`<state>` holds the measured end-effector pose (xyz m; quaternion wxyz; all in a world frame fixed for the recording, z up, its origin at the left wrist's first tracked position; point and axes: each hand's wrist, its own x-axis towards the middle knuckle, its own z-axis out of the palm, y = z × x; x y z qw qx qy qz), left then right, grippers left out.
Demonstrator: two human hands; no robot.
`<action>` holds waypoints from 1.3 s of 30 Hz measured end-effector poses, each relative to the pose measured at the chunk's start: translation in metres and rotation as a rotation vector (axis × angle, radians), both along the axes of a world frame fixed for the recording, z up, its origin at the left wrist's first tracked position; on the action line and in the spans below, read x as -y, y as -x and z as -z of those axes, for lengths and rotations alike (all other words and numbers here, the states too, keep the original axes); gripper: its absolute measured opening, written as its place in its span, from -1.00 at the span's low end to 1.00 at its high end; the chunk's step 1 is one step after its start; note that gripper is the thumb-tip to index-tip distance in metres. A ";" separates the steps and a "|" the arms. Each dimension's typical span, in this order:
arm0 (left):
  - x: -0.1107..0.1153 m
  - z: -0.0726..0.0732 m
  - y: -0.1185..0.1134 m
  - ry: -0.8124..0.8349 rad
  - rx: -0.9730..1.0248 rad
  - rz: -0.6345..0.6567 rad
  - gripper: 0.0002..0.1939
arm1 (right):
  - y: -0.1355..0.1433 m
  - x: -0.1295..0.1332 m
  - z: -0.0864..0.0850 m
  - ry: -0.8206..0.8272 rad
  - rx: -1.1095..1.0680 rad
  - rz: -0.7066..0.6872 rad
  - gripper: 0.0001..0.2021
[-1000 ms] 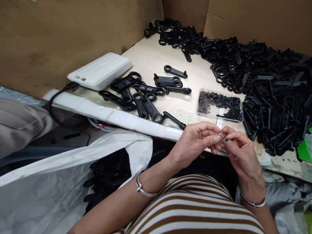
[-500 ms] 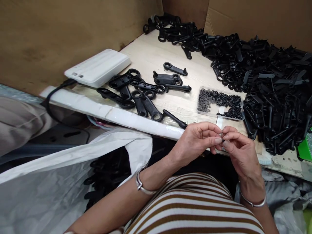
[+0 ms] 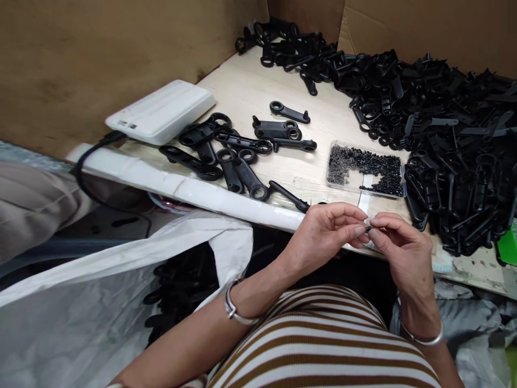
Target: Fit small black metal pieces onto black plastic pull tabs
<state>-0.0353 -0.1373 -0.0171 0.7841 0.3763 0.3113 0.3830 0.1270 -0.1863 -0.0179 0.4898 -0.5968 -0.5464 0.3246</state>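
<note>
Fingertips of your left hand (image 3: 313, 240) and right hand (image 3: 410, 261) met just right of the frame's centre, pinched nearly closed around a tiny dark piece (image 3: 368, 229). Both thumbs and forefingers seemed to have it, though its shape was too small and covered to tell. It looked feather-light and stiff—probably hard plastic or metal, and easy to flick away if squeezed off-centre. Its sides seemed the best hold, taken with the very tips and only light pressure. Above your hands, the clear tray (image 3: 355, 188) held small black bits and thin metal ones, likely springs, apt to tangle. Black handles (image 3: 252, 178) lay left of the tray; these looked rigid and smooth, best gripped around the narrow shaft.
</note>
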 end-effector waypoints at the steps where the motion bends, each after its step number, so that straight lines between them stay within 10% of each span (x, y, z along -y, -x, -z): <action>1: 0.000 0.000 0.000 -0.005 -0.004 -0.006 -0.75 | 0.000 0.001 0.000 -0.011 0.046 0.008 -0.96; 14: 0.002 -0.001 -0.004 -0.136 -0.178 -0.082 -0.87 | 0.003 0.006 -0.007 -0.220 0.542 -0.018 -0.85; 39: 0.003 0.005 -0.006 -0.211 -0.212 -0.105 -0.89 | 0.000 0.007 -0.001 -0.306 0.587 -0.063 -0.85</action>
